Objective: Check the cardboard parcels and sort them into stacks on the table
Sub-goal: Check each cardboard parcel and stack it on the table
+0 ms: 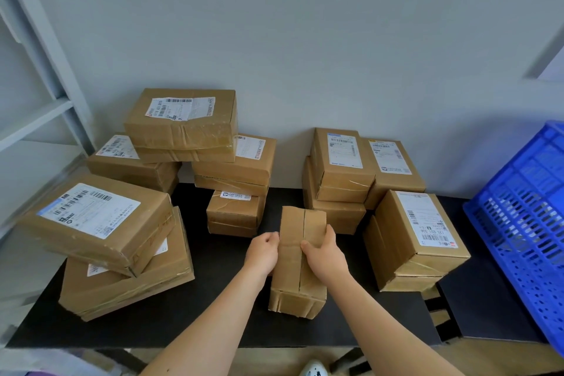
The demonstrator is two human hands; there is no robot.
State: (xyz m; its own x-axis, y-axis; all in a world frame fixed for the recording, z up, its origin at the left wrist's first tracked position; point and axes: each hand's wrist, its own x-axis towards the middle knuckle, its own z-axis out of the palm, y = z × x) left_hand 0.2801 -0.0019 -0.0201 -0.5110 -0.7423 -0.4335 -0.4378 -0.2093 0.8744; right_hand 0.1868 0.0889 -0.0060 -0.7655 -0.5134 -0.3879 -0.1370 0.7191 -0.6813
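Observation:
A long plain cardboard parcel (297, 265) with a taped centre seam and no label showing is in the middle, over the black table (213, 299). My left hand (263, 250) grips its left side and my right hand (324, 253) grips its right side, thumb on top. Stacks of labelled parcels surround it: a two-box stack at the front left (100, 229), a taller pile at the back left (183, 125), a small stack behind the middle (233, 212), a stack at the back right (341, 162) and one at the right (418, 238).
A blue plastic crate (528, 217) stands at the right edge on a second dark surface. A grey shelf frame (45, 70) rises at the left. The wall runs right behind the stacks. A shoe shows below the table's front edge.

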